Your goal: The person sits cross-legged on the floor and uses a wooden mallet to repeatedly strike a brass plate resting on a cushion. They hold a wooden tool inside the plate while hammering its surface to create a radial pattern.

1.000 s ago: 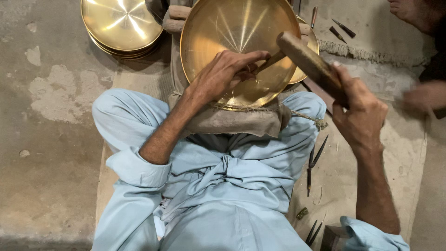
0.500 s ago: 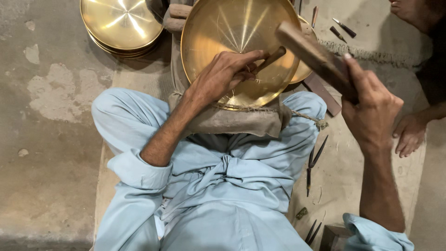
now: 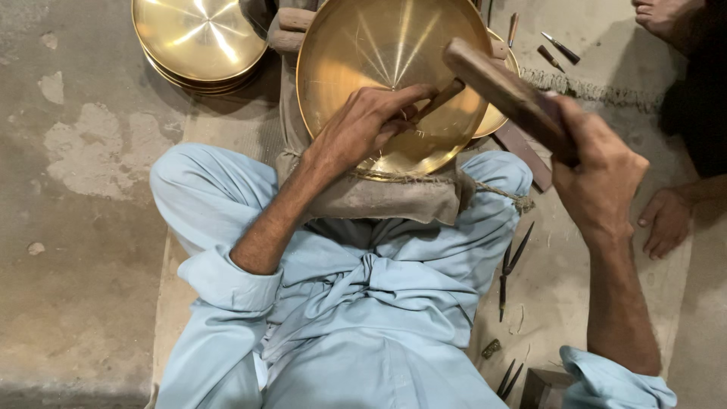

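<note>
A large brass plate (image 3: 363,53) rests on a cloth-wrapped block (image 3: 379,198) in front of my crossed legs. My left hand (image 3: 363,125) lies on the plate's near part and pinches a thin chisel (image 3: 439,98) whose tip touches the plate. My right hand (image 3: 598,178) grips a wooden mallet (image 3: 503,87), its head raised just above the chisel's upper end.
A stack of brass plates (image 3: 198,38) sits at the upper left on the concrete floor. Several pointed metal tools (image 3: 511,265) lie on the mat at my right, more near the top (image 3: 556,49). Another person's hand (image 3: 666,220) and foot (image 3: 666,17) are at the right edge.
My right hand has shifted the mallet slightly left and up, nearer the chisel's end. The other person's hand at the right has moved lower onto the floor.
</note>
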